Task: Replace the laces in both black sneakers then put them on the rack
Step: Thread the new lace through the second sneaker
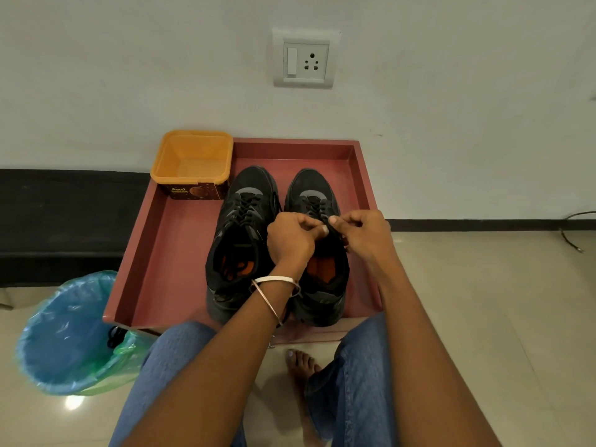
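Two black sneakers with orange insoles stand side by side, toes toward the wall, in a reddish tray [180,253]. The left sneaker [242,243] has black laces threaded up its front. Over the tongue of the right sneaker [317,285] both hands meet. My left hand [292,238] and my right hand [361,233] each pinch a piece of the black lace [314,204] between thumb and forefinger, fingertips almost touching. The hands hide the upper eyelets of that shoe.
An empty orange tub [192,162] sits at the tray's far left corner. A bin lined with a blue bag [69,333] stands left of the tray on the tiled floor. The wall with a socket [304,59] lies just behind. My knees and a bare foot [301,362] are below.
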`<state>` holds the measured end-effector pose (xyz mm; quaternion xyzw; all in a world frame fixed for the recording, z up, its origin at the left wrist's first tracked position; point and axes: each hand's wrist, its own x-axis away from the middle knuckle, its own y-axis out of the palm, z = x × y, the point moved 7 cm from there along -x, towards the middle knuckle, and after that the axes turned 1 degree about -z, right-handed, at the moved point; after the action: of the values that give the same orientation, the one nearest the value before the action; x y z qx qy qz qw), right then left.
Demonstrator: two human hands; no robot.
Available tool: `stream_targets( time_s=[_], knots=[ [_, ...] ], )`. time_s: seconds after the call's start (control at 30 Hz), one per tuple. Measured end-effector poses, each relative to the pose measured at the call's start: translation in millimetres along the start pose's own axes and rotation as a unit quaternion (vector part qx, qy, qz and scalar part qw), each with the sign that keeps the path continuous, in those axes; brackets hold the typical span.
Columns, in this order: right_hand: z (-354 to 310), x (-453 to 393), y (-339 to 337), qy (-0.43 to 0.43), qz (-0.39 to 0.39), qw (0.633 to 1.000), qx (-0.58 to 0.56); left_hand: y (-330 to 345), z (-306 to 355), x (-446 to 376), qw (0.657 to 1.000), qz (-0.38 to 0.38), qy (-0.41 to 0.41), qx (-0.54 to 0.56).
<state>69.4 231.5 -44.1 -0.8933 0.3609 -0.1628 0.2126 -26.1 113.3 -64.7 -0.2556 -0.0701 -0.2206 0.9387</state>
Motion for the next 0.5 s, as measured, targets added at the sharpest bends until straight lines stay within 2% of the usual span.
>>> stream_targets(
  time_s=[0.07,0.17,0.3,0.4,0.5],
  knots=[
    [2,-2,1,0.022,0.022,0.999,-0.023,-2,3,-1,0.999,0.003,0.032,-0.017],
    [2,-4,4,0.027,0.036,0.999,0.015,-5,8,0,0.995,-0.012,0.083,-0.052],
    [5,-3,-18,0.033,0.134,0.99,0.027,-12,12,15,0.971,0.007,0.141,-0.193],
    [-4,11,-45,-0.001,0.228,0.971,-0.073,-17,16,26,0.941,0.051,0.15,-0.299],
    [-26,31,-79,-0.086,0.31,0.919,-0.23,-19,14,30,0.935,0.07,0.121,-0.325]
  ],
)
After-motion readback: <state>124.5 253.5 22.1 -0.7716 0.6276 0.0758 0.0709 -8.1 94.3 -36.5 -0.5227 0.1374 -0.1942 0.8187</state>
